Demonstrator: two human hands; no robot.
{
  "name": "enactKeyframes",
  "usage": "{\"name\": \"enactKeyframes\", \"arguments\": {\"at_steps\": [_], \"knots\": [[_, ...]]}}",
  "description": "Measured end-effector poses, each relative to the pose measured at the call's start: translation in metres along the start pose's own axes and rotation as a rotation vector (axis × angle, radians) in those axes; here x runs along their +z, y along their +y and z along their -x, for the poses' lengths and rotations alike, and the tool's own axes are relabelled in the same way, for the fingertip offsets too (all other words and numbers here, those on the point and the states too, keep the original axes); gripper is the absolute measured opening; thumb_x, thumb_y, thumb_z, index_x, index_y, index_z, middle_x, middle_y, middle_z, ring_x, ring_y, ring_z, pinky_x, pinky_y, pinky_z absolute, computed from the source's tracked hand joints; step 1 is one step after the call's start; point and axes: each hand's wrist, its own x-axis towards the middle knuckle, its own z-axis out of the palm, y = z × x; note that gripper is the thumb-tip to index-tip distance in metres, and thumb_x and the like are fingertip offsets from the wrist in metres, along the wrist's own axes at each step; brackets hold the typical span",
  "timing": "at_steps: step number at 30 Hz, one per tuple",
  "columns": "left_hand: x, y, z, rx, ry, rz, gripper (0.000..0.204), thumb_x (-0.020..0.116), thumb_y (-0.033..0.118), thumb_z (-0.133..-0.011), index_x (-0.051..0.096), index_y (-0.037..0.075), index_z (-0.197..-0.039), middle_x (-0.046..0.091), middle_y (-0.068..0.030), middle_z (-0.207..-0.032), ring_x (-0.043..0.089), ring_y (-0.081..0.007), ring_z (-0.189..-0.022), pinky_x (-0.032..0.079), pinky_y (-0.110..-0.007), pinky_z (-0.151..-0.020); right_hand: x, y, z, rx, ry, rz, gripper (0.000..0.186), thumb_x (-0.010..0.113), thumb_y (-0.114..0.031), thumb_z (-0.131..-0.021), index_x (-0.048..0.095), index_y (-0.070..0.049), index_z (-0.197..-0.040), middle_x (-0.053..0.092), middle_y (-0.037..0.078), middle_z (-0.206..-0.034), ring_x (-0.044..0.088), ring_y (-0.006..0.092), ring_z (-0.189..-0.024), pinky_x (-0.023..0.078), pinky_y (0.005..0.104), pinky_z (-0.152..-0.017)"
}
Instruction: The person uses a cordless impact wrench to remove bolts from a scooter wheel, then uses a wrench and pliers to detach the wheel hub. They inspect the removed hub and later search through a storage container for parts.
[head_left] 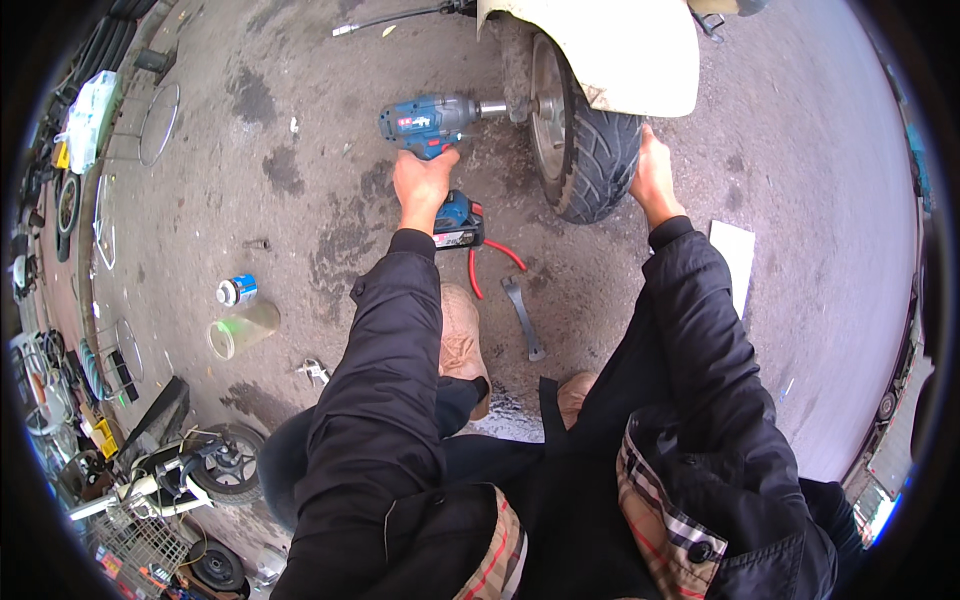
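Blue impact wrench (425, 119), near 12 o'clock, is held by the left hand (421, 186), closed around it, seemingly to keep its socket (492, 108) in line with the wheel (602, 160) at 1 o'clock. The right hand (656, 178) is against the wheel's 3 o'clock side, likely steadying it; with fingers partly hidden, I cannot tell how far it curls. The wrench's long axis runs 9 to 3, socket toward 3. Red-handled pliers (475, 275) and a flat grey tool (522, 318) lie toward 5.

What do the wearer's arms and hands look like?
Left hand and right hand: bare, no gloves. Long black jacket sleeves, creased and slightly shiny, end in snug dark cuffs. A small dark button tab shows on the left sleeve.
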Motion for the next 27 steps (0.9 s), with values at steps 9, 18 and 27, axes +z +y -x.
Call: {"name": "enactKeyframes", "arguments": {"at_steps": [9, 18, 27], "knots": [[-0.004, 0.002, 0.009, 0.067, -0.014, 0.122, 0.057, 0.083, 0.035, -0.073, 0.068, -0.003, -0.113, 0.075, -0.0209, -0.109, 0.072, -0.0334, -0.105, 0.052, -0.04, -0.095, 0.003, 0.01, -0.007, -0.001, -0.047, 0.004, 0.021, 0.05, -0.013, -0.101, 0.056, 0.007, -0.1, 0.067, 0.037, -0.09, 0.067, 0.0541, -0.092, 0.053, 0.0581, -0.077], [-0.005, -0.001, 0.009, 0.028, 0.007, 0.061, 0.059, 0.083, 0.036, -0.072, 0.067, -0.006, -0.111, 0.074, -0.0236, -0.109, 0.071, -0.035, -0.105, 0.052, -0.041, -0.095, 0.006, 0.015, -0.007, 0.041, -0.069, 0.001, 0.025, 0.048, -0.017, -0.102, 0.056, 0.007, -0.102, 0.067, 0.038, -0.092, 0.066, 0.0554, -0.094, 0.052, 0.0591, -0.079], [-0.028, -0.036, -0.021, -0.052, -0.171, 0.11, 0.052, 0.095, 0.04, -0.067, 0.076, 0.002, -0.098, 0.072, -0.0045, -0.088, 0.061, -0.0132, -0.072, 0.048, -0.032, -0.067, 0.002, 0.004, -0.002, 0.028, -0.017, -0.035, 0.03, 0.053, -0.023, -0.104, 0.055, 0.007, -0.099, 0.067, 0.038, -0.088, 0.065, 0.0564, -0.09, 0.052, 0.0602, -0.078]]}}
